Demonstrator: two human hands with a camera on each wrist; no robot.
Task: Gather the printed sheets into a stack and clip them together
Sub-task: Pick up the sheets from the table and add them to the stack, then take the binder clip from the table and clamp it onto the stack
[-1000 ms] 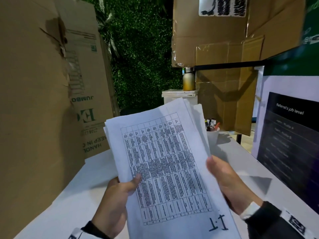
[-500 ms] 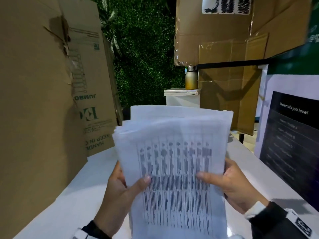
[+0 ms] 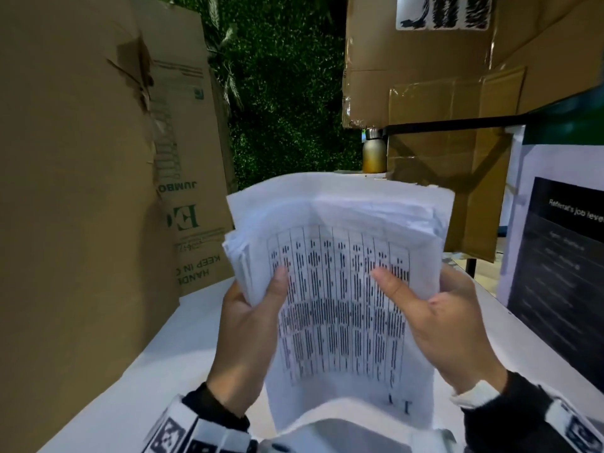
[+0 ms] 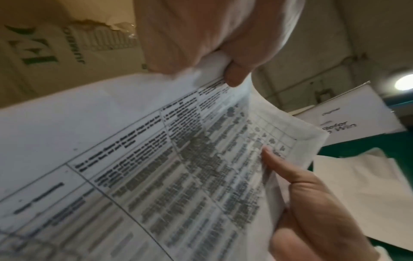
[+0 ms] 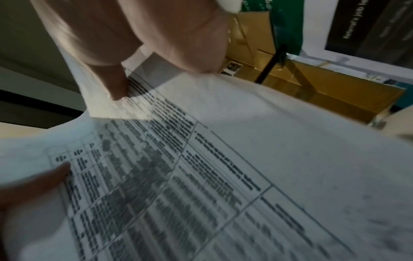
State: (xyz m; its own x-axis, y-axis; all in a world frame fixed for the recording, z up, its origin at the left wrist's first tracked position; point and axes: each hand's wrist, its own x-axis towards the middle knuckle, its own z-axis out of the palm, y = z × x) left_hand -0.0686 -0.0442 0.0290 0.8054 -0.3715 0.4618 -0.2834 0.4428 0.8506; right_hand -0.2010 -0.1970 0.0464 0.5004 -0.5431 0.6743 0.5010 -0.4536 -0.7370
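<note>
Cardboard boxes (image 3: 81, 158) all around, both my left hand (image 3: 248, 335) and right hand (image 3: 447, 325) pinching this floppy, uneven stack of printed sheets (image 3: 340, 263) by its side edges, probably slippery.

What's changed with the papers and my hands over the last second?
The sheets swung from tilted to square-on and upright. The right hand moved from the sheets' right edge to grip with the thumb on the front page. The left hand kept its grip on the left edge; the top edges are still uneven and no clip is on.
</note>
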